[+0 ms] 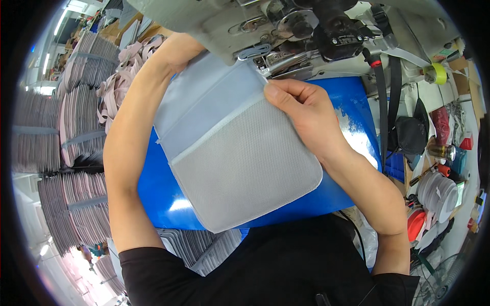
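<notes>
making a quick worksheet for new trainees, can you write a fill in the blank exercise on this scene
The right hand pinches the fabric piece, which lies over a shiny ____ surface. The sewing machine partly hides the ____ hand. The short-sleeved shirt is ____.

Missing words: blue; left; black.
</notes>
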### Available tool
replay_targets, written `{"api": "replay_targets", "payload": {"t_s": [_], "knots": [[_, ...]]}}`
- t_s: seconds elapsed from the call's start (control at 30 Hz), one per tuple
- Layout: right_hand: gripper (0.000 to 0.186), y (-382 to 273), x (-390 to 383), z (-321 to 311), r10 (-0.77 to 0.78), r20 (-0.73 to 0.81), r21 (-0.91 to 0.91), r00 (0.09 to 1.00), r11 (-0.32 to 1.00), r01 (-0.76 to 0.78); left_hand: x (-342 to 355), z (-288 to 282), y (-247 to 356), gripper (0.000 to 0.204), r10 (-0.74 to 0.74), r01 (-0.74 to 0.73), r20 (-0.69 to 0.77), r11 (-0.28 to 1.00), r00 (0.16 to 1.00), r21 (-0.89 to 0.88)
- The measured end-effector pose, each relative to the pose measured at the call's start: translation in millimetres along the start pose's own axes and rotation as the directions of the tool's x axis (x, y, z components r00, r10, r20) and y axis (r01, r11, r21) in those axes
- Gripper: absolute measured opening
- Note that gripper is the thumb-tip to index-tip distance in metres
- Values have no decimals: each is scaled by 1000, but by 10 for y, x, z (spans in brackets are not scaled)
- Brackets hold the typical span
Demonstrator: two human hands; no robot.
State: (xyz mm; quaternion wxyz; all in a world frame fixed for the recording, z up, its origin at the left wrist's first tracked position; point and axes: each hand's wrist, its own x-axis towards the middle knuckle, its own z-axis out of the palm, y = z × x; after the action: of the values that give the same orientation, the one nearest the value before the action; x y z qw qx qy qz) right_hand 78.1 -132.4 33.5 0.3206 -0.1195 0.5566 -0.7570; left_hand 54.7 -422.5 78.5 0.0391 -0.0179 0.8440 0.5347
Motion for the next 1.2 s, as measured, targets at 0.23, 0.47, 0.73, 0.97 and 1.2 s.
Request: {"api": "replay_targets", "payload": {"t_s": [0.23, 0.47, 0.73, 0.97, 1.2], "knots": [[33, 35, 21, 115, -4, -121, 111, 993, 994, 18, 429, -102, -358, 45, 186, -114, 168, 924, 968, -366], [32, 56, 3, 57, 46, -76, 157, 996, 987, -33, -1245, 688, 302, 66, 483, -253, -83, 590, 872, 767], [28, 97, -54, 75, 71, 10, 354, 997, 933, -70, -2064, 1325, 602, 73, 341, -217, 101, 324, 935, 921], [30, 221, -503, -90, -39, 90, 54, 995, 998, 34, -2090, 1126, 845, 81, 302, -224, 171, 151, 938, 963], [29, 173, -519, -143, -64, 127, 16, 990, 998, 62, -1871, 1052, 1077, 77, 191, -298, 273, 121, 943, 947]]}}
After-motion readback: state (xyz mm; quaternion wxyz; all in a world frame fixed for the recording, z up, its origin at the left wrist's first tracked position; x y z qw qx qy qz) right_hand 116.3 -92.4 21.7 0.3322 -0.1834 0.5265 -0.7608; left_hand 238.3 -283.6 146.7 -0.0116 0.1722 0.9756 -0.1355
